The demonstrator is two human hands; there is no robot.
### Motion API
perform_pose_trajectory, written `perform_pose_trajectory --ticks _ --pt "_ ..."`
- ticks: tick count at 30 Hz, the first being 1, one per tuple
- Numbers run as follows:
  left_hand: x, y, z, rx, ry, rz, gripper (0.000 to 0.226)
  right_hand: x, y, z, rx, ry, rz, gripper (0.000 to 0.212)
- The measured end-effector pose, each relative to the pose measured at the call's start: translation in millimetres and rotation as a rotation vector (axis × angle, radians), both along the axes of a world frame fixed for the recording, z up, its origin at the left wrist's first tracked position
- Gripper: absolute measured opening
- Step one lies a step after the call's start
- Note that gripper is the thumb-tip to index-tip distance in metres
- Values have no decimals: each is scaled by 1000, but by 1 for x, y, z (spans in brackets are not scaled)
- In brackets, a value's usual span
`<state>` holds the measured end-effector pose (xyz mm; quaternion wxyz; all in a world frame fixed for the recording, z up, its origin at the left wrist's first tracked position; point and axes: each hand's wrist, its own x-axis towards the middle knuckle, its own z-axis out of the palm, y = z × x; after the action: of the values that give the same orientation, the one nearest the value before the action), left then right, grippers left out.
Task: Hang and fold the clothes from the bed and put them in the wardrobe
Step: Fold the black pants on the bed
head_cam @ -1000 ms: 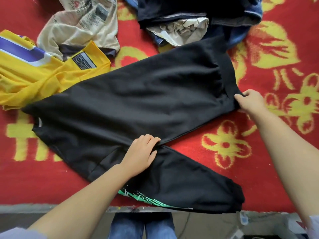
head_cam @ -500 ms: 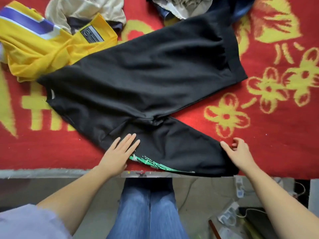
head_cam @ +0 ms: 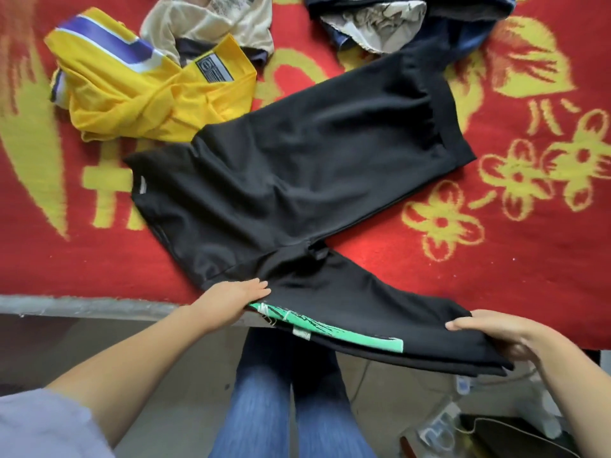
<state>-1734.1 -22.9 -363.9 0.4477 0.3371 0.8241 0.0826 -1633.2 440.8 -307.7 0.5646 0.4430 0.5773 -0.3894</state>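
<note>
In the head view, a black sweatshirt (head_cam: 297,166) is lying spread across the red flowered blanket (head_cam: 496,242) of the bed, its body running from about 9 o'clock up toward 2 o'clock, while the part nearest the person, with a green print (head_cam: 330,328) showing underneath, is hanging past the bed's edge at 5 o'clock. The left hand (head_cam: 231,300) is lying with straight fingers on the fabric near the centre bottom, pressing it down; the right hand (head_cam: 496,335) is gripping the far end of that near part at 4 o'clock, thumb on top and fingers curled beneath, holding it up off the bed. Judging by this, folding of this one garment is only beginning: no fold is laid over yet. A yellow jersey with purple stripes (head_cam: 148,90) is lying crumpled at 10 o'clock, a beige garment (head_cam: 205,24) at 11 o'clock and a dark heap of clothes (head_cam: 396,24) at 1 o'clock, all unfolded. No wardrobe is showing, so most of the task seems left.
</note>
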Motion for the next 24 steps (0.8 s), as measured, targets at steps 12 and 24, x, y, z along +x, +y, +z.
perform_pose_trajectory --ticks 12,24 --pt "-92 -20 -8 96 -30 1009 40 -250 -50 31 -183 520 -1444 28" --pt "-192 -95 -12 -187 415 794 72 -127 -317 -49 101 1177 1179 85"
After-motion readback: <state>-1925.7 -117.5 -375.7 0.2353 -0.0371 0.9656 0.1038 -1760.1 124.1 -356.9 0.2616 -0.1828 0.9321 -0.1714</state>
